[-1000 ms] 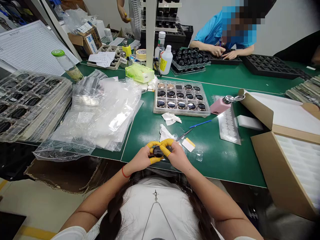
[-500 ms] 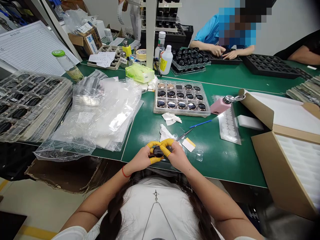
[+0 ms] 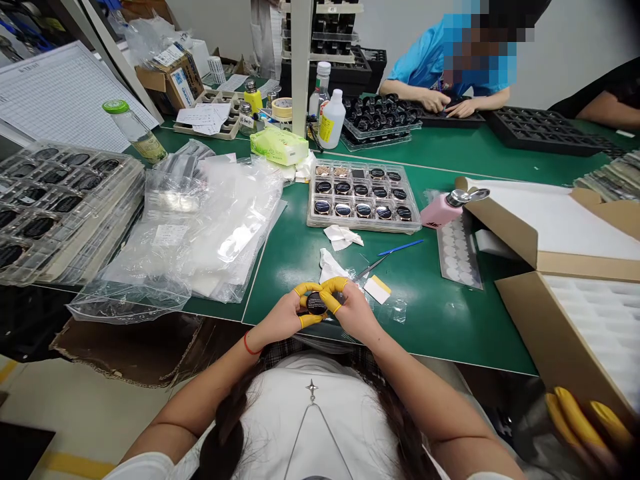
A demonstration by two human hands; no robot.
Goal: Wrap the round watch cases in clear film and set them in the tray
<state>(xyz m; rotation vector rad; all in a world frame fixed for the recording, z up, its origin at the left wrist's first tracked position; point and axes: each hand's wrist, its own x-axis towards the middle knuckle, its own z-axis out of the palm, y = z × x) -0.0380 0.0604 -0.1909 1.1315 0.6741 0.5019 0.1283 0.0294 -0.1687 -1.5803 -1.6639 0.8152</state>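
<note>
A round black disc (image 3: 316, 304) is held over the worktop (image 3: 450, 320), near its front edge, between the person's two hands. Its flat face looks up toward the person's head, and because it is round, it shows no long axis. The fingers cover much of its rim, and I cannot make out what the disc really is. Both grips are clenched on it: the left hand (image 3: 280, 319) and the right hand (image 3: 356, 312) come from each side, with yellow finger cots (image 3: 306, 289) on the fingers. A red string (image 3: 247, 345) goes around the left wrist. Just beyond the hands lies crumpled white tissue (image 3: 331, 263). Farther away stands a clear tray (image 3: 363, 228) of round dark pieces. In the lower right corner, blurred yellow fingers (image 3: 575, 417) of another person show beside a cardboard box (image 3: 560, 333).
</note>
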